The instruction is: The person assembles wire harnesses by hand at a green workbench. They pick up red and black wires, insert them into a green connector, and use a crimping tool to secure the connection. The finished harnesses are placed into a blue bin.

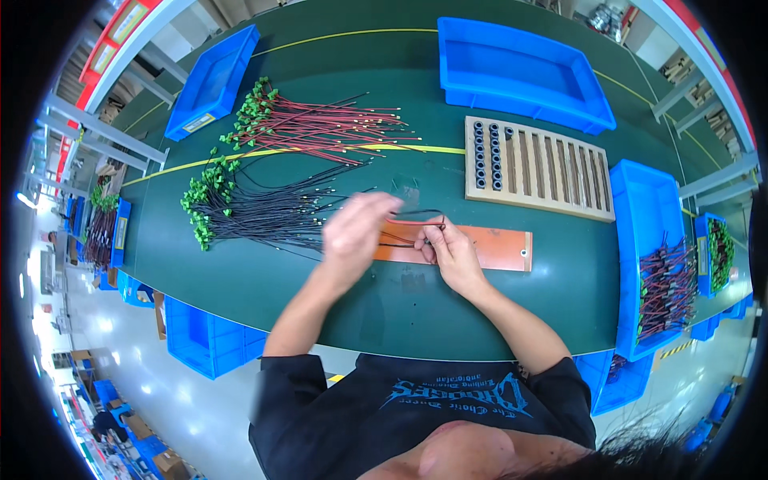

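Note:
My right hand (pixel 452 254) is closed in a pinch on thin red and black wires (pixel 414 223), over an orange strip-shaped board (pixel 504 248) lying on the green table. Close by on the left, my left hand (pixel 352 234) is raised over the strip's left end. Motion smears its fingers, so whether they grip a wire is unclear. Beside it spreads a bundle of black wires (pixel 272 210) with green connectors (pixel 210 196) at their left ends. Farther back lies a bundle of red wires (pixel 328 128), also with green connectors.
A slotted wooden rack (pixel 552 205) holds dark round parts (pixel 480 156) in its left columns. Blue bins stand at the back right (pixel 520 106), back left (pixel 212 76) and right (pixel 652 200); the right one contains wired assemblies (pixel 668 288). Another blue bin (pixel 192 336) sits below the near left edge.

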Available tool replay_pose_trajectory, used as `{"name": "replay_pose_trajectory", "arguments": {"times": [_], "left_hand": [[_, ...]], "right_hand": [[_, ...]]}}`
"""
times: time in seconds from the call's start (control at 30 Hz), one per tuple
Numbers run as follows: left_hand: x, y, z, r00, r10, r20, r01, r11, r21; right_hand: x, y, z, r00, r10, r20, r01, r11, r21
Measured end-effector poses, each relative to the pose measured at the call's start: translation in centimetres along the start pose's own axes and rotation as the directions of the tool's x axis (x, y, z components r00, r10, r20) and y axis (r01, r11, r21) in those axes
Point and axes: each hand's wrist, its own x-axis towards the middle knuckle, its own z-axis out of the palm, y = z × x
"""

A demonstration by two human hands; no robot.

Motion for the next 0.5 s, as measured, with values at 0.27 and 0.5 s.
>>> {"name": "replay_pose_trajectory", "arguments": {"times": [0.27,0.5], "left_hand": [[3.6,-0.3,-7.5,0.896,0.115,0.43,-0.434,0.438,0.787],[-0.1,5.4,-0.9,0.448,0.474,0.758,-0.856,-0.017,0.517]], "right_hand": [[-0.2,-0.6,0.0,0.998,-0.061,0.023,0.062,0.995,-0.078],[0.4,1.9,0.3,0.991,-0.133,-0.03,0.128,0.984,-0.127]]}}
